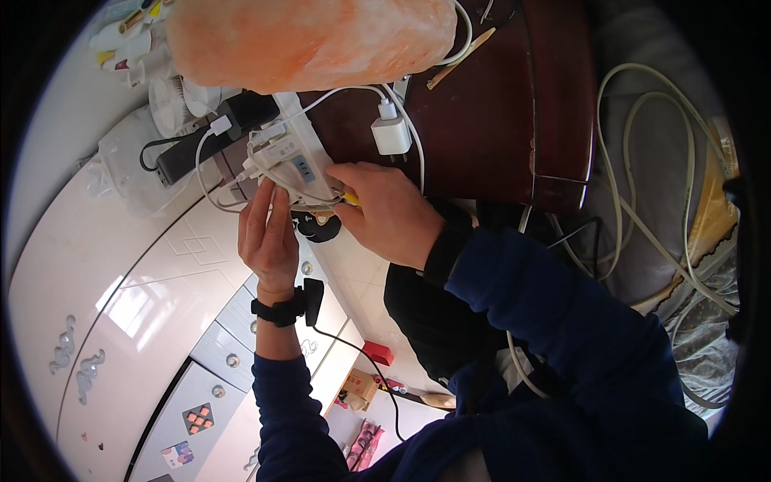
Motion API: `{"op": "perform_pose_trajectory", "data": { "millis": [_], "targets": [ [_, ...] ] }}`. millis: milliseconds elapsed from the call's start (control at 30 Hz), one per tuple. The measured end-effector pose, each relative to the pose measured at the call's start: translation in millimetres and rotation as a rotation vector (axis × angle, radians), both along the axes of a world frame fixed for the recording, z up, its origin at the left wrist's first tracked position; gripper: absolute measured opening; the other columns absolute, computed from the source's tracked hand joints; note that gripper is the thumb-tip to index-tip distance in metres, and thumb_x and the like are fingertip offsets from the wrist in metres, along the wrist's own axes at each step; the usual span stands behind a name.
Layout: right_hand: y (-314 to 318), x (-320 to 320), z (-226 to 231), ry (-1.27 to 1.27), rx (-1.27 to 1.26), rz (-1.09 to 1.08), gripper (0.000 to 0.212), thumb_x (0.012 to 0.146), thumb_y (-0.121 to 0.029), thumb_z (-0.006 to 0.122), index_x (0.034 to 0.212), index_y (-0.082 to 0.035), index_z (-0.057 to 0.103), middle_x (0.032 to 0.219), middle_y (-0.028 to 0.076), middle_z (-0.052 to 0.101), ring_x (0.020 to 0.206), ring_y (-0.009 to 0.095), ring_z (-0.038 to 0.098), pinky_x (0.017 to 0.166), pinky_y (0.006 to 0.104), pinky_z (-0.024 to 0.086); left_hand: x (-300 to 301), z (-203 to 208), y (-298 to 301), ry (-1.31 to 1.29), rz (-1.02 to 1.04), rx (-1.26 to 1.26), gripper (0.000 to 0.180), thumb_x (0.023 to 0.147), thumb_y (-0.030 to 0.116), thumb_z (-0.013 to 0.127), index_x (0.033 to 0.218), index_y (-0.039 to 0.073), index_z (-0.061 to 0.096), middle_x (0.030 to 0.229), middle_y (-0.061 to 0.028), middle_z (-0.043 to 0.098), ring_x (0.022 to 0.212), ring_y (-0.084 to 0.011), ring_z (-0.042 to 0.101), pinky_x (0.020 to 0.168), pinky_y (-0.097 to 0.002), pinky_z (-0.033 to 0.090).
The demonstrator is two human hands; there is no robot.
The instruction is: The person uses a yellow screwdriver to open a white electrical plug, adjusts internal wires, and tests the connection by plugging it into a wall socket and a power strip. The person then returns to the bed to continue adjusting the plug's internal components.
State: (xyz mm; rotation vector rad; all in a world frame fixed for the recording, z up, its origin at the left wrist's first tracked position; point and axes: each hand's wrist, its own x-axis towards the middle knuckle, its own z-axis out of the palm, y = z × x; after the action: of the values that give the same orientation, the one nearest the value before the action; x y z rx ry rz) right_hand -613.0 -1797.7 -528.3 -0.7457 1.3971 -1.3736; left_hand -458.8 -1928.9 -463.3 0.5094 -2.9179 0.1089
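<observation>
My left hand [269, 237] is closed, its fingertips pinching a white cable [301, 191] just below a white power strip [299, 124]. Close to its right, my right hand [384, 213] is closed around a small yellow thing [351, 198]; only a bit of it shows between thumb and fingers, so its kind stays hidden. Several white plugs and cords crowd the strip above my left fingers. A white charger block [391, 135] with a cord plugged into it lies on the dark table, above my right hand.
A large orange salt lamp [313, 40] fills the far side of the dark red table [482, 112]. Beside the strip is a black adapter [193, 153]. A wooden stick [460, 59] lies behind the charger. Looped pale cables [630, 161] hang at right; white cabinets [161, 265] stand at left.
</observation>
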Motion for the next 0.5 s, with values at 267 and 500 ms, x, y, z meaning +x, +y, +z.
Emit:
{"op": "perform_pose_trajectory", "data": {
  "millis": [267,500],
  "targets": [
    [-0.5,-0.8,-0.1,-0.003,0.01,0.004,0.035,0.086,-0.005,0.065,0.119,0.004,0.058,0.105,0.026,0.065,0.091,0.042,0.066,0.082,0.0427,0.055,-12.0,9.9,6.5,-0.089,0.003,-0.019,0.033,0.077,-0.006,0.075,0.11,0.002,0.074,0.12,-0.011,0.069,0.101,-0.0254,0.068,0.083,-0.0324,0.058],
    [-2.4,2.9,-1.2,-0.014,0.009,-0.013,0.029,0.087,-0.009,0.066,0.113,0.003,0.058,0.1,0.024,0.065,0.092,0.041,0.066,0.082,0.0448,0.055,-9.6,8.1,6.4,-0.067,-0.005,-0.009,0.034,0.076,-0.007,0.075,0.109,0.002,0.074,0.12,-0.0113,0.069,0.101,-0.0264,0.068,0.083,-0.033,0.058]
  ]
}}
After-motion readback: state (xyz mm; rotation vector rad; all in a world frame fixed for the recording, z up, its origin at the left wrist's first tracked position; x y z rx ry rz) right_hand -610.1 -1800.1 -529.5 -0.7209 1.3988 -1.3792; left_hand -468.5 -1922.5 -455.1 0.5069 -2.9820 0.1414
